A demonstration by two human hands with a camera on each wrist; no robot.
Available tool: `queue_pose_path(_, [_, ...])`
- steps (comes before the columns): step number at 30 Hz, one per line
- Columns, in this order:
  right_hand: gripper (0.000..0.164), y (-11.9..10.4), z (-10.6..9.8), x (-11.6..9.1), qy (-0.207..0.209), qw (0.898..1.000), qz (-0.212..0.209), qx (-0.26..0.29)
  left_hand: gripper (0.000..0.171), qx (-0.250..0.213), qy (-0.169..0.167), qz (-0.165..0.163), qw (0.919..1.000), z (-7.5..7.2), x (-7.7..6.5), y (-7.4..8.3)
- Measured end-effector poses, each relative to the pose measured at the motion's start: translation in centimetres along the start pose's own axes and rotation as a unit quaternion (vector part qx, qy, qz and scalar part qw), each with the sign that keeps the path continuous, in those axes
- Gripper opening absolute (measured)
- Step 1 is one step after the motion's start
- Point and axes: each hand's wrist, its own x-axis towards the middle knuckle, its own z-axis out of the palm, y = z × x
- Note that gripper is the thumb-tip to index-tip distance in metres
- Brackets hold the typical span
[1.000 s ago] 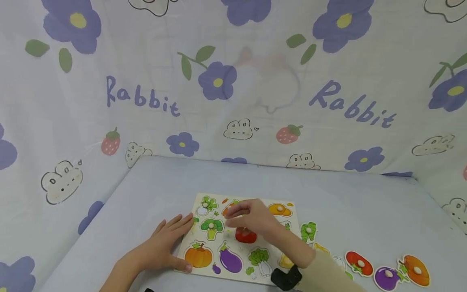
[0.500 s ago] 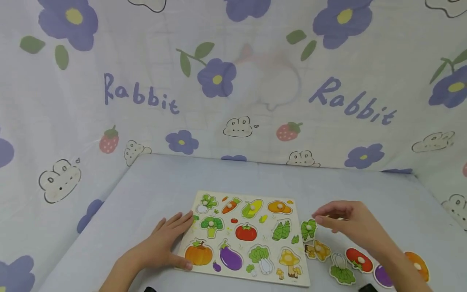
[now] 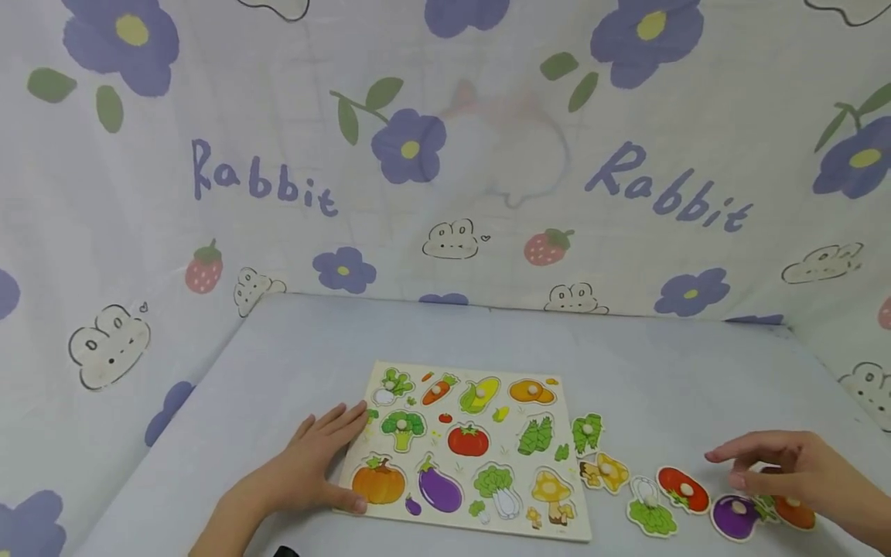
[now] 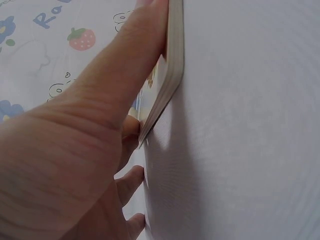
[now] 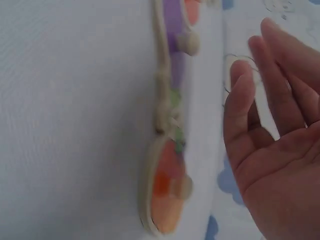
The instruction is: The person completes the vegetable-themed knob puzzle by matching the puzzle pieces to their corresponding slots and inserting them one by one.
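Observation:
A wooden vegetable knob puzzle board lies flat on the table. My left hand rests at its left side, fingers spread along the edge and thumb over the front left corner. My right hand hovers over the right end of a row of loose pieces, with nothing in its fingers. Below it, partly covered, lies the pumpkin piece, touching the eggplant piece. In the right wrist view the pumpkin piece lies beside the palm, its round knob upward.
Other loose knobbed pieces run leftward to the board: tomato, bok choy, mushroom and a green vegetable. Several knobbed pieces, among them broccoli and corn, sit in the board. A patterned curtain hangs behind the table.
My right hand has moved from over the board, past the green piece, to the pumpkin piece at the far right. My left hand has stayed at the board's left edge.

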Motion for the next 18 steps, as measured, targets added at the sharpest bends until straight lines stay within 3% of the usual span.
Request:
queue_pose_path(5, [0.031,-0.7,1.1,1.4,-0.081,0.994,-0.066,0.026,0.116,0.002,0.007,0.005,1.0000,0.0,-0.2,-0.1])
queue_pose_path(14, [0.025,-0.7,1.7,3.3,-0.162,0.982,-0.086,0.045,0.114,-0.002,0.001,-0.004,1.0000,-0.1,-0.2,0.0])
queue_pose_path(18, [0.023,-0.4,2.0,3.8,-0.179,0.977,-0.100,0.051,0.115,0.001,-0.001,-0.006,1.0000,-0.1,-0.2,0.0])
